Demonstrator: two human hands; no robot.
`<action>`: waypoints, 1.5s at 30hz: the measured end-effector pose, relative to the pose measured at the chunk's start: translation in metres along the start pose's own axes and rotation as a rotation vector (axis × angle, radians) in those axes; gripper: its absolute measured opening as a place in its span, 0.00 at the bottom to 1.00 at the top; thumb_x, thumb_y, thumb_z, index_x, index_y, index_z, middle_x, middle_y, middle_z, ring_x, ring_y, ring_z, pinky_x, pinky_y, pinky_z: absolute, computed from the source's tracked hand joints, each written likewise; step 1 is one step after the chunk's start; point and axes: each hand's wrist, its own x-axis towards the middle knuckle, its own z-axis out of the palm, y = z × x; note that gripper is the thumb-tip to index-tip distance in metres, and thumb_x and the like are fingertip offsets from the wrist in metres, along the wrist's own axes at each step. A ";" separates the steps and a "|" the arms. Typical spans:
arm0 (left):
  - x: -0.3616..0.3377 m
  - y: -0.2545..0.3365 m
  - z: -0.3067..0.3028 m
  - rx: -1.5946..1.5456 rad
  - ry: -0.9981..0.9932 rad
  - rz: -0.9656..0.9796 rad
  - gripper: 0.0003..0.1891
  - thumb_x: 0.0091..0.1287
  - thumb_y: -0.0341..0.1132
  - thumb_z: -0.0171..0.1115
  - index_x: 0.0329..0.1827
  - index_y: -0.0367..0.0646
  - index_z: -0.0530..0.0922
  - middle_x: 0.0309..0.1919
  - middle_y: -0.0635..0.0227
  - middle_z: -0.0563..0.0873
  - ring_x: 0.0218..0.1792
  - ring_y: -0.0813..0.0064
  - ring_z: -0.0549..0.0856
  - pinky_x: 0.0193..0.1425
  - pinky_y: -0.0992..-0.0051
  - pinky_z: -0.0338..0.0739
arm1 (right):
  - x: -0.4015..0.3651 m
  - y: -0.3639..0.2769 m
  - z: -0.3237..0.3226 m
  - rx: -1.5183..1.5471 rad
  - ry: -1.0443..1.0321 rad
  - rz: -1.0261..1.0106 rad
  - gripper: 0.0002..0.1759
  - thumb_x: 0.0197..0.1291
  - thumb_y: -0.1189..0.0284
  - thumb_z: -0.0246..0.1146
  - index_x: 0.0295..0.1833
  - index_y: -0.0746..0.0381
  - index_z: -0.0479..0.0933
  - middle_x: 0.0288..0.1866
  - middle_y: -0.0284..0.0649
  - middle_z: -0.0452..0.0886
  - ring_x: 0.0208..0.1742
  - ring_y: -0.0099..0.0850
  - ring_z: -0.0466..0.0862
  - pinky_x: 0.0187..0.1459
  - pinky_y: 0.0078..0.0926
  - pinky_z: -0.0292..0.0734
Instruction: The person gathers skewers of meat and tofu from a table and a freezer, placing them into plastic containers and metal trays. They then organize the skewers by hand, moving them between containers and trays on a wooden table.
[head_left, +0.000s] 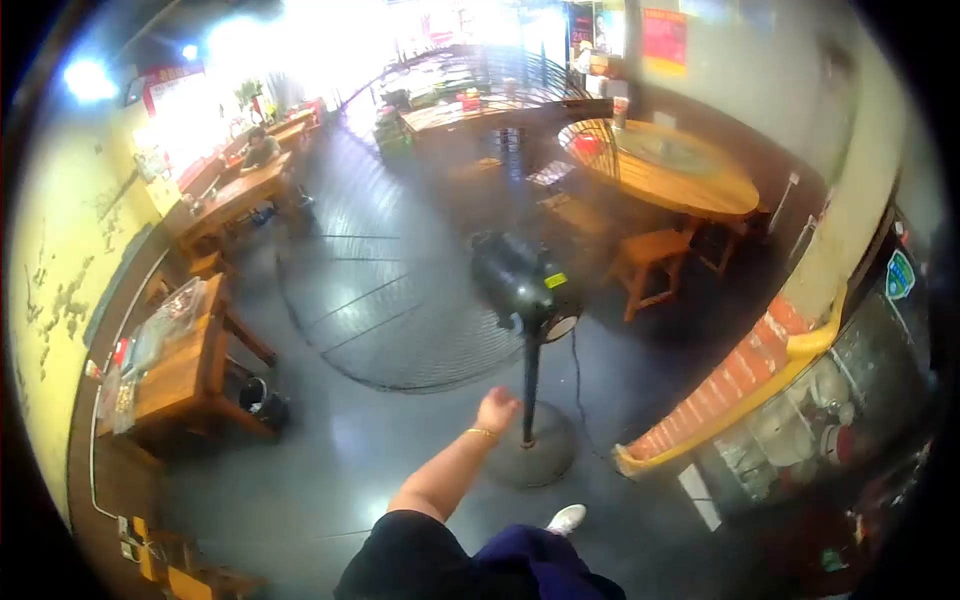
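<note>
My left hand [498, 410] is reaching by the pole [531, 375] of the pedestal fan [510, 275] on the floor [330, 455] (I can't tell if it's gripping); my right hand isn't showing. The fan is looking heavy, its stiff pole offering a good hold. A cord [577, 380] and wooden stool [652, 248] are crowding it.

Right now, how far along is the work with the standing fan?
Done: the fan stands upright on its round base. In hand: the left hand is beside its pole; a grip cannot be confirmed. Left: unclear, but its cord trails across the floor.
</note>
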 end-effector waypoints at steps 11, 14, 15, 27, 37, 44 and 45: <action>0.083 0.104 0.042 -0.221 0.177 0.110 0.43 0.50 0.40 0.75 0.69 0.39 0.63 0.51 0.56 0.79 0.57 0.64 0.77 0.59 0.66 0.73 | 0.092 -0.079 0.027 -0.042 -0.373 0.102 0.20 0.61 0.66 0.62 0.57 0.64 0.75 0.54 0.53 0.80 0.54 0.47 0.79 0.57 0.38 0.74; 0.086 0.102 0.042 -0.221 0.197 0.089 0.43 0.51 0.40 0.75 0.69 0.39 0.63 0.51 0.56 0.79 0.57 0.64 0.77 0.59 0.66 0.73 | 0.119 -0.078 0.021 -0.086 -0.412 0.090 0.20 0.61 0.66 0.62 0.57 0.64 0.74 0.54 0.53 0.80 0.54 0.47 0.79 0.57 0.38 0.74; 0.087 0.103 0.041 -0.225 0.199 0.080 0.42 0.51 0.40 0.75 0.69 0.39 0.64 0.52 0.56 0.79 0.57 0.64 0.76 0.60 0.66 0.73 | 0.126 -0.079 0.021 -0.099 -0.422 0.088 0.21 0.62 0.65 0.61 0.57 0.64 0.74 0.54 0.53 0.80 0.54 0.47 0.79 0.57 0.38 0.74; 0.061 0.095 0.044 -0.248 0.267 0.026 0.41 0.51 0.40 0.75 0.68 0.39 0.64 0.53 0.55 0.78 0.58 0.64 0.75 0.61 0.66 0.71 | 0.170 -0.066 0.006 -0.158 -0.490 0.075 0.22 0.63 0.62 0.60 0.58 0.62 0.74 0.55 0.52 0.79 0.55 0.47 0.79 0.57 0.39 0.73; 0.049 0.092 0.043 -0.260 0.297 0.006 0.41 0.52 0.41 0.75 0.68 0.39 0.65 0.54 0.55 0.78 0.60 0.65 0.74 0.62 0.66 0.70 | 0.184 -0.054 -0.002 -0.183 -0.524 0.090 0.23 0.64 0.60 0.58 0.59 0.62 0.74 0.55 0.51 0.79 0.55 0.46 0.78 0.57 0.40 0.73; 0.044 0.090 0.041 -0.271 0.298 -0.001 0.40 0.52 0.41 0.74 0.67 0.39 0.65 0.55 0.55 0.77 0.60 0.65 0.73 0.63 0.66 0.69 | 0.181 -0.044 -0.002 -0.192 -0.533 0.106 0.23 0.65 0.58 0.57 0.60 0.61 0.73 0.56 0.51 0.79 0.56 0.46 0.78 0.57 0.41 0.73; 0.042 0.090 0.041 -0.270 0.297 -0.006 0.40 0.53 0.41 0.74 0.67 0.39 0.65 0.55 0.55 0.77 0.61 0.65 0.73 0.63 0.66 0.69 | 0.181 -0.043 -0.003 -0.192 -0.534 0.109 0.23 0.65 0.58 0.57 0.60 0.61 0.73 0.56 0.50 0.79 0.56 0.46 0.78 0.57 0.41 0.73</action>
